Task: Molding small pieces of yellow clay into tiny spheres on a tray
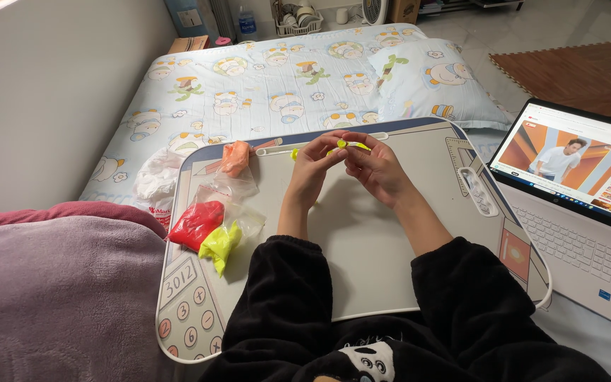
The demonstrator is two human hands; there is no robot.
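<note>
My left hand [310, 168] and my right hand [374, 168] meet over the far middle of a grey lap tray [362, 255]. Both pinch a small piece of yellow-green clay [348, 145] between their fingertips. A tiny bit of the same clay [295, 153] lies on the tray just left of my left hand. At the tray's left lie clear plastic bags holding red clay [196, 223], yellow clay [219, 244] and orange clay [235, 157].
An open laptop [574, 198] sits on the right with a video playing. The tray rests on a bed with a cartoon-print sheet [277, 85] and pillow [433, 81]. A purple blanket [58, 290] lies at left, beside a white crumpled bag [155, 177].
</note>
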